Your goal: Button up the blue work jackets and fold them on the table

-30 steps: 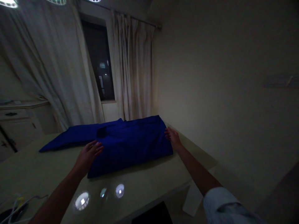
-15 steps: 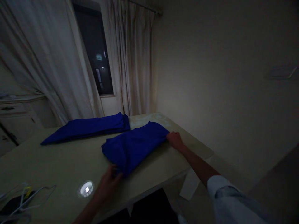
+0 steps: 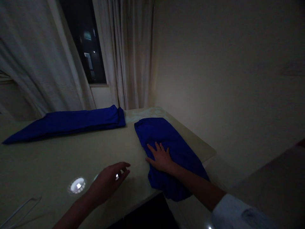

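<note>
A folded blue garment lies at the right end of the pale table, its near part hanging past the front edge. My right hand rests flat on it with the fingers spread. To the left, my left hand hovers above the table, fingers half bent and apart, holding nothing. A second blue garment, folded long and narrow, lies along the far side of the table. The exact kind of either garment cannot be made out.
The pale table has its right edge close to a bare wall. A wire hanger lies at the front left. Round light reflections show on the tabletop. Behind are curtains and a dark window.
The nearer blue garment has turned and shifted right, now overhanging the front edge. My right hand has let go of its corner and lies flat on it. My left hand has come off the cloth.
</note>
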